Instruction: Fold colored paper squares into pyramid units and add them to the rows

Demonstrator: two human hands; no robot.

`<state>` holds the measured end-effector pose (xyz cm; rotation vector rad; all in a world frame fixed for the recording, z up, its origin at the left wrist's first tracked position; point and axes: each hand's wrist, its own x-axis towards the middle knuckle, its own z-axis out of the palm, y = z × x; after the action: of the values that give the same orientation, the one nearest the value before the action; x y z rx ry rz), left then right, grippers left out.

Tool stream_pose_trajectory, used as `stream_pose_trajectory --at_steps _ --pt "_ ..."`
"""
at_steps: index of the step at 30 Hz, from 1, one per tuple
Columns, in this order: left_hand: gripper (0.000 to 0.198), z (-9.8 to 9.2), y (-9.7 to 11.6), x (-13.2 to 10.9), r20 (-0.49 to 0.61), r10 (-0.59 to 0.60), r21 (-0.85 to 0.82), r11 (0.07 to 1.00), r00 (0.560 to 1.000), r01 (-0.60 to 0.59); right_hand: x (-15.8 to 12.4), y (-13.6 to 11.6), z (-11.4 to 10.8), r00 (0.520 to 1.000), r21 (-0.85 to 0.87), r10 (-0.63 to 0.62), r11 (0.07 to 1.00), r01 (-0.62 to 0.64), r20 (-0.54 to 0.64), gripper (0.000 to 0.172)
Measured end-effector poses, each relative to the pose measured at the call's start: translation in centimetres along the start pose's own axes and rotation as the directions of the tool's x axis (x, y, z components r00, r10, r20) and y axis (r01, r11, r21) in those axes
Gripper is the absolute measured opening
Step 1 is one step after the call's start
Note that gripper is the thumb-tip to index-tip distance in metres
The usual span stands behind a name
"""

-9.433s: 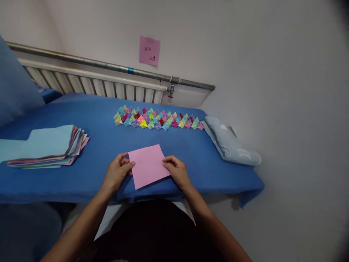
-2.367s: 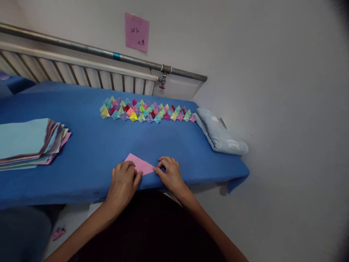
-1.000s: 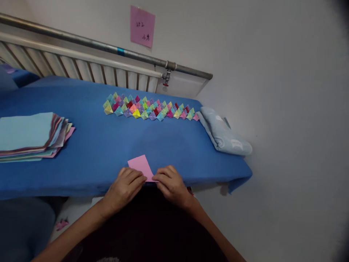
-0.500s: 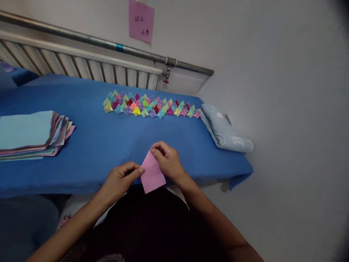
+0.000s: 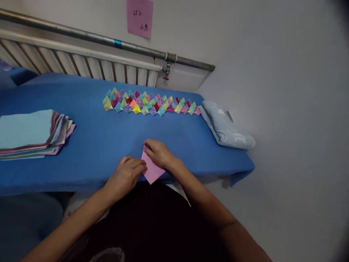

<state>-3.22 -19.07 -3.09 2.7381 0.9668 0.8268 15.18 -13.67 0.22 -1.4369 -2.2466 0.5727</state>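
Observation:
A pink sheet of folded paper (image 5: 153, 170) lies at the front edge of the blue-covered table (image 5: 103, 138), between my two hands. My left hand (image 5: 128, 173) is closed at the paper's left edge, fingertips pressed on it. Over the upper corner, my right hand (image 5: 157, 152) grips the paper with its fingers bent, hiding part of that corner. Farther back stand rows of small folded paper pieces (image 5: 144, 103) in many colours, close together.
On the left lies a stack of coloured paper sheets (image 5: 25, 129). A folded light-blue cloth (image 5: 226, 127) rests at the table's right end. Behind the table are a white radiator (image 5: 81, 67), a metal pipe (image 5: 89, 36) and a pink note (image 5: 140, 18) on the wall.
The pink paper has come down onto the table edge and turned, one corner now toward me. My right hand moved slightly left; my left fingers now press on the paper.

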Motion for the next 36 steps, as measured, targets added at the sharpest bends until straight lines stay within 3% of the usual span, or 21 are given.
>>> stream_pose_trajectory --at_steps 4,8,12,17,23,31,36 --pt "0.023 -0.4 0.4 -0.1 0.049 0.005 0.013 1.000 0.999 -0.005 -3.2 0.2 -0.9 0.978 -0.020 -0.033 0.999 0.030 -0.205 0.019" --pt "0.024 -1.0 0.7 -0.1 0.114 -0.004 0.005 1.000 0.993 0.003 -8.1 -0.1 -1.2 0.978 0.036 -0.199 0.979 0.202 -0.058 0.021" --pt "0.024 -0.8 0.3 -0.3 0.101 -0.012 0.002 1.000 0.995 0.012 -10.6 0.5 -0.1 0.986 -0.031 -0.148 0.989 0.146 -0.080 0.032" --pt "0.018 -0.5 -0.5 -0.2 0.044 0.000 -0.040 0.999 0.999 0.002 -10.7 1.5 1.1 0.976 -0.030 -0.083 0.996 0.078 -0.201 0.013" --pt "0.017 -0.4 -0.9 0.3 0.030 0.001 -0.031 1.000 1.000 0.000 -10.9 1.4 1.7 0.953 -0.011 0.018 1.000 -0.022 -0.303 0.010" --pt "0.026 0.8 -0.8 0.5 -0.023 -0.121 -0.036 0.992 0.992 0.120 -10.8 1.3 2.1 0.928 0.030 0.079 0.997 -0.072 -0.363 0.010" --pt "0.021 1.1 -0.7 0.8 -0.007 -0.218 -0.076 0.973 0.976 0.217 -10.5 0.9 2.1 0.921 0.044 0.129 0.992 -0.121 -0.367 0.015"
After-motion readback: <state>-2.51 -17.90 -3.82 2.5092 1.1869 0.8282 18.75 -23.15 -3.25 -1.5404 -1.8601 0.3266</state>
